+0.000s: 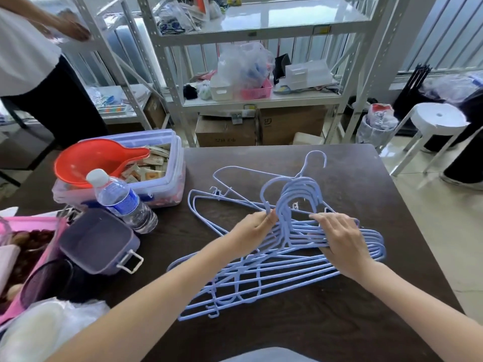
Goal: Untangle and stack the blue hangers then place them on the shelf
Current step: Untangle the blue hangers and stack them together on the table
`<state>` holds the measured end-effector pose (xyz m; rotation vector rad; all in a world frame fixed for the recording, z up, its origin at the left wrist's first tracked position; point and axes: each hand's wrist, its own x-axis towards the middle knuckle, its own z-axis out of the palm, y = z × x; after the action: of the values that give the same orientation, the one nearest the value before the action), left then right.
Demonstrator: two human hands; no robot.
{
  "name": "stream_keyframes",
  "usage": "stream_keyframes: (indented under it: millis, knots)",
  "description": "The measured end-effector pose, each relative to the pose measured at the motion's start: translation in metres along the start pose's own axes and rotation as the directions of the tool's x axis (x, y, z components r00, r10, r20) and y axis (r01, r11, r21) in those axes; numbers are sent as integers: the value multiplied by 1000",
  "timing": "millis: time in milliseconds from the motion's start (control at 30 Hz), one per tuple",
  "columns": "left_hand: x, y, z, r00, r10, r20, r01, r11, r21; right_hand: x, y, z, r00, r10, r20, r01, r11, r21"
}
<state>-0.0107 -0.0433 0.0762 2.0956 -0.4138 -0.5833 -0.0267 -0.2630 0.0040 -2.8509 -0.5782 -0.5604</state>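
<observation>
My right hand (339, 241) covers part of the blue hangers (261, 270), so I can't count them. My left hand (254, 226) hides its own fingertips behind the hooks. The pink basket (39, 244) runs off the left edge. The bystander (26, 48) is cut off top-left.

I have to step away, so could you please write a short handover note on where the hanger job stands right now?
Left hand: pinches a hook in the bunched hanger hooks.
Right hand: grips the shoulders of the stacked blue hangers on the dark table.
Done: most hangers are roughly stacked, hooks together.
Left: the loose hangers behind the stack are not yet gathered; square up the stack, then move it to the white shelf beyond the table.
</observation>
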Motion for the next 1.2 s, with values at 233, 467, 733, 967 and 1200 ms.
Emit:
stream_keyframes:
  millis: [233, 467, 733, 967, 1200]
  knots:
    - [-23, 9, 16, 987, 162, 5, -159, 959, 234, 0, 0, -12, 991, -100, -85, 82, 978, -192]
    - [-33, -5, 1, 976, 152, -155, -10, 744, 668, 18, -9, -23, 972, 87, -218, -100, 994, -47]
    - [-28, -34, 29, 936, 165, -310, 98, 724, 683, 1, -20, -10, 997, 38, 69, -34, 998, -61]
    - [-32, -44, 31, 906, 304, -294, -5, 703, 711, 29, 36, -34, 919, 305, 251, -390, 604, 695]
    - [-40, -49, 32, 889, 327, -322, -25, 735, 678, 46, 63, 27, 446, 442, 778, -767, 637, 77]
